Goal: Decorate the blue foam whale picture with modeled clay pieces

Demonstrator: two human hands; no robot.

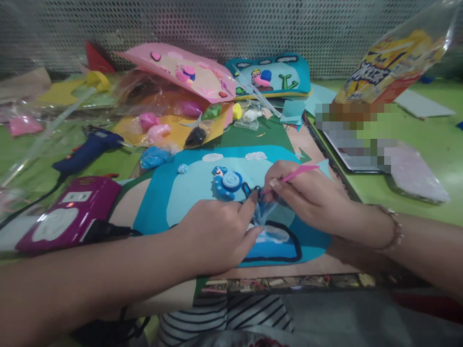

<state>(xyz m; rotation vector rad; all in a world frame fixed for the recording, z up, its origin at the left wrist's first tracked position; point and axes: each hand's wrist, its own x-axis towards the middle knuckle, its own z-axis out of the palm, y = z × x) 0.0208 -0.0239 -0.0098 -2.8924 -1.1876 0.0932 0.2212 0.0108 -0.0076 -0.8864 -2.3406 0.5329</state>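
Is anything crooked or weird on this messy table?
The pink picture looks crooked: it slants, while the teal picture beside it sits straighter. Blocky squares oddly hide things at the right, so I can't tell what's there. No spill shows on the nearest blue picture.

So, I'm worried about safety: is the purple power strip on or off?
Apparently on: the purple power strip has a small orange light glowing near its white sockets.

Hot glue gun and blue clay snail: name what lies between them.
In the head view, a bag of blue clay, then a small light-blue clay ornament.
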